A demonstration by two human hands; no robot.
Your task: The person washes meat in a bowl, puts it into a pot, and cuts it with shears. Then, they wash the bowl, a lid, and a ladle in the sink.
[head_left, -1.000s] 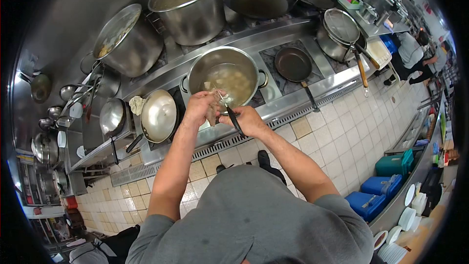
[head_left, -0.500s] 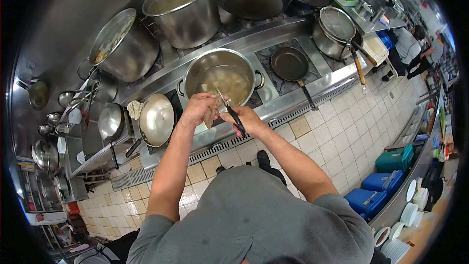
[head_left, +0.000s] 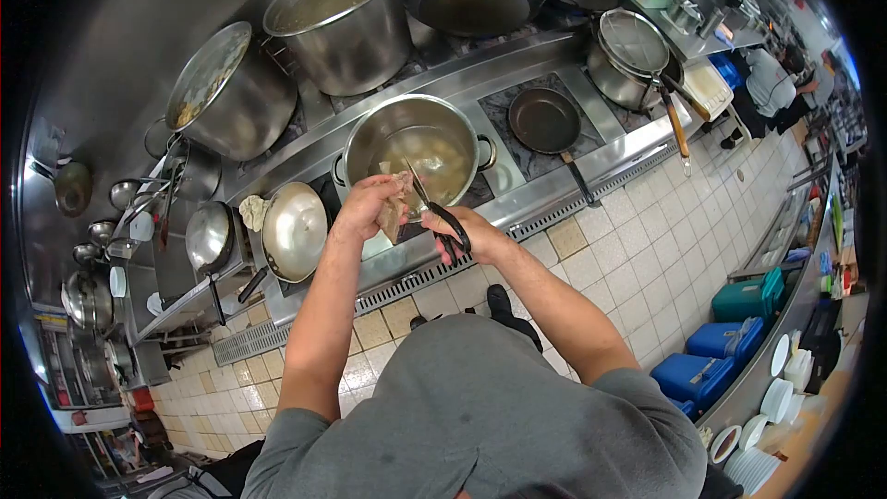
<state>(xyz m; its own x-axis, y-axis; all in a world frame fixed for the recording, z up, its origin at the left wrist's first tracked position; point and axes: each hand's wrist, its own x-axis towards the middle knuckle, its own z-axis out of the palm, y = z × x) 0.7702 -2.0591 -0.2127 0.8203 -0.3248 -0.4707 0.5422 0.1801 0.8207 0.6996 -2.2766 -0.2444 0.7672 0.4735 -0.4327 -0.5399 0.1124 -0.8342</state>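
My left hand is closed on a floppy, pale brownish piece of meat that hangs below the fingers. In my right hand is a pair of black-handled scissors, their blades pointing up and away, right beside the meat. Both hands are over the near rim of a two-handled steel pot on the stove. Cloudy liquid with several pale chunks fills its lower part.
Two tall stockpots stand behind to the left, and a wide dark pan at the back. A small frying pan lies to the right, a steel pan to the left. People are far right.
The scissors have turned in my right hand, and their handle loops now show spread apart. My left hand has shifted slightly left with the meat.
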